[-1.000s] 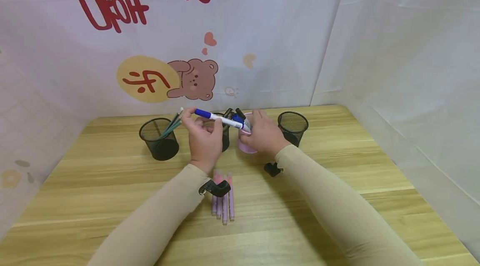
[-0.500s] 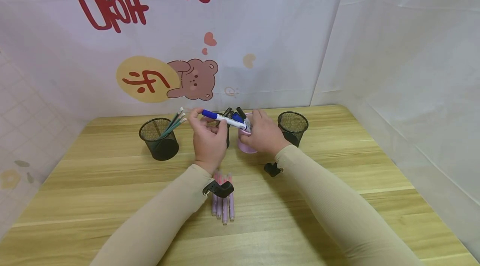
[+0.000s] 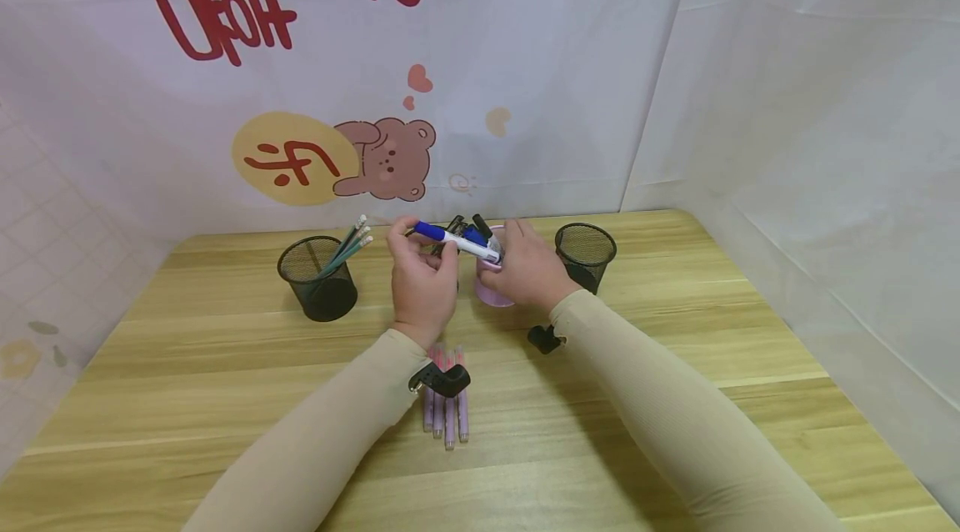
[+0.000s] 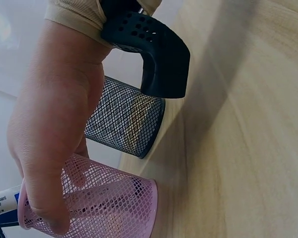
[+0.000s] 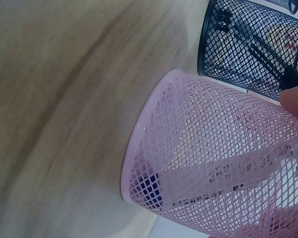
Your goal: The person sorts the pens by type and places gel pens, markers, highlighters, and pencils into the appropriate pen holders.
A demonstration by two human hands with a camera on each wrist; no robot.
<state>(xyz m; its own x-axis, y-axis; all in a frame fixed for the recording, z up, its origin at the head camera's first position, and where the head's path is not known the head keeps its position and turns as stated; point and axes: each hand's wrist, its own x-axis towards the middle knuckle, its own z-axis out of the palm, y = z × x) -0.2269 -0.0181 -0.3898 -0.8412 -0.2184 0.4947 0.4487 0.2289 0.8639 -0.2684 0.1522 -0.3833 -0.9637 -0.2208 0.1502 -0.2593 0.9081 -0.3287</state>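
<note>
In the head view my left hand (image 3: 425,290) pinches a white whiteboard marker (image 3: 472,246) with a blue cap. The marker slopes down to the right, its far end over the rim of the pink mesh pen cup (image 3: 492,293). My right hand (image 3: 528,265) grips that cup from the right side, with its thumb on the near wall. A blue cap and a black cap stick up from the cup. Through its mesh in the right wrist view shows a marker (image 5: 218,178) standing inside. The left wrist view shows my right hand (image 4: 54,114) around the cup's upper part.
A black mesh cup (image 3: 330,298) with green pencils (image 3: 348,253) stands left. Another black mesh cup (image 5: 238,49) holding dark pens sits behind my left hand. A third black mesh cup (image 3: 588,244) stands right. Several purple pens (image 3: 451,424) lie in front, partly under my left wrist.
My left hand has moved slightly right with the marker, bringing its end closer over the pink cup. My right hand and the cup have stayed put.
</note>
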